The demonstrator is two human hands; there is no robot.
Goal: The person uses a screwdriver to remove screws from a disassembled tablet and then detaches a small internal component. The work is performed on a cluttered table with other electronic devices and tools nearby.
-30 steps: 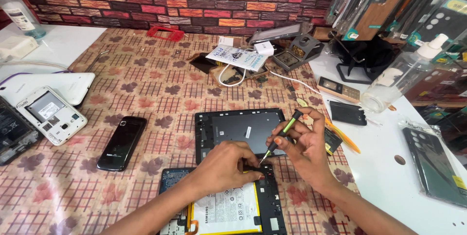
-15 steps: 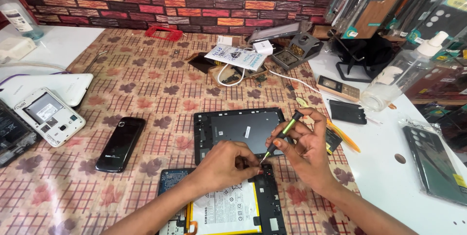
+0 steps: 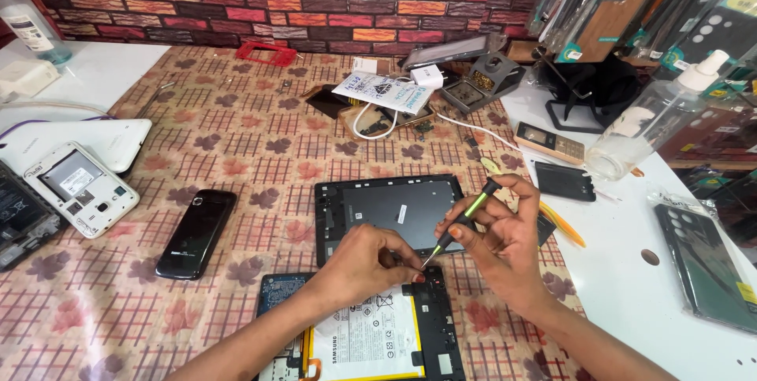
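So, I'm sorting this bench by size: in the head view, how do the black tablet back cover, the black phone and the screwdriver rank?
1. black tablet back cover, clearly largest.
2. black phone.
3. screwdriver in the right hand, thinnest; its length looks near the phone's, so that is unsure.

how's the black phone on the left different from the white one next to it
The black phone is glossy, closed and slim, lying alone on the patterned cloth. The white phone is wider, with its back cover off and grey insides showing, and it sits nearer the table's left edge. Both lie flat, untouched by either hand.
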